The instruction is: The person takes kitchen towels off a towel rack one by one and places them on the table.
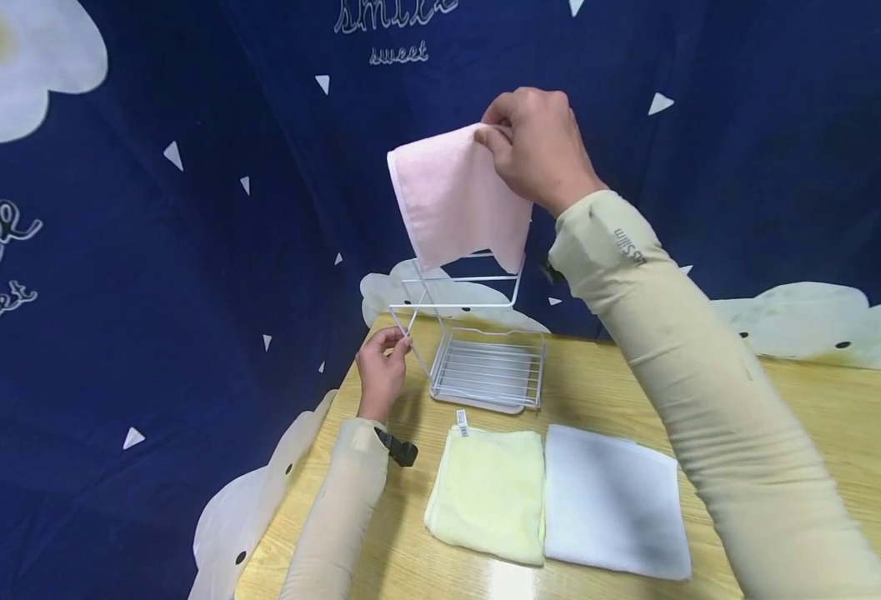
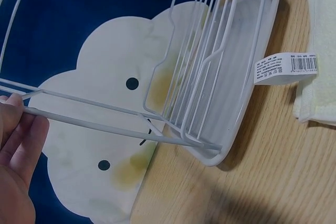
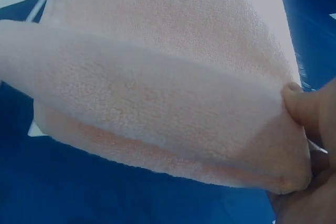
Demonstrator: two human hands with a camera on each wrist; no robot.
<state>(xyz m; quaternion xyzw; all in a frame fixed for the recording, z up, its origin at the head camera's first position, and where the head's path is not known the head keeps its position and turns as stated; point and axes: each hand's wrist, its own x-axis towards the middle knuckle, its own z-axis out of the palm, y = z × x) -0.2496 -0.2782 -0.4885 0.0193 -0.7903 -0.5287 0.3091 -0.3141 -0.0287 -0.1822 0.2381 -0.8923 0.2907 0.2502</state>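
My right hand (image 1: 541, 150) pinches a pink towel (image 1: 451, 192) by its upper edge, and the cloth hangs over the top of a white wire rack. In the right wrist view, the thumb presses on the edge of the folded pink towel (image 3: 157, 93). Lower down, my left hand (image 1: 382, 371) holds the rack's left side wire between thumb and fingers. The rack's lower basket sits over a white drip tray (image 2: 252, 40) on the table. Part of the rack's top bars is hidden behind the hanging cloth.
A folded pale yellow towel (image 1: 488, 496) with a white barcode label (image 2: 286, 68) lies in front of the rack. Beside it on the right is a folded white towel (image 1: 613, 500). Behind the wooden table (image 1: 808, 425) hangs a dark blue patterned curtain (image 1: 770, 183).
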